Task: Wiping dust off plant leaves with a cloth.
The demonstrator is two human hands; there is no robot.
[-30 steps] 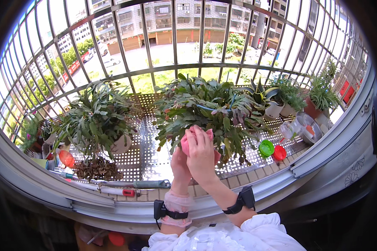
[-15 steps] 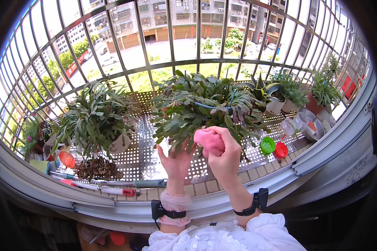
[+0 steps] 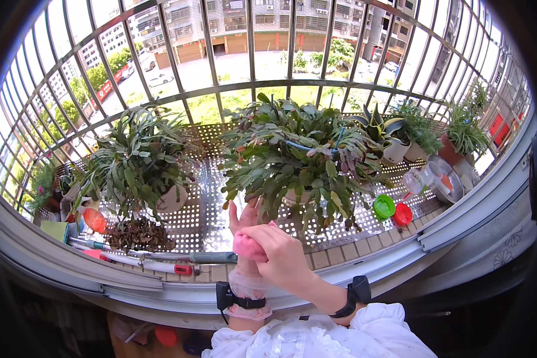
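Observation:
My right hand (image 3: pixel 283 253) is closed around a bunched pink knitted cloth (image 3: pixel 249 246). It lies across my left wrist and covers part of it. Beyond the cloth, my left hand (image 3: pixel 242 217) shows its palm side and parted fingers, with the tips against the lowest leaves of a large bushy plant (image 3: pixel 292 155) with flat, segmented stems. That plant grows in a pale pot (image 3: pixel 296 197), mostly hidden by foliage. A blue tie (image 3: pixel 304 147) runs through its stems. A sheer frilled cuff and a black strap circle my left wrist; another black strap is on the right.
A second leafy plant (image 3: pixel 140 164) stands left in a white pot, behind dried brown leaves (image 3: pixel 140 235). Green (image 3: pixel 383 206) and red (image 3: pixel 403 215) cups lie right. A green-handled pole (image 3: pixel 215 257) lies along the sill. Metal bars (image 3: pixel 250 48) enclose the perforated shelf.
My right hand has come down and left with the pink cloth, from beside the plant to over my left wrist. The whole view has shifted slightly.

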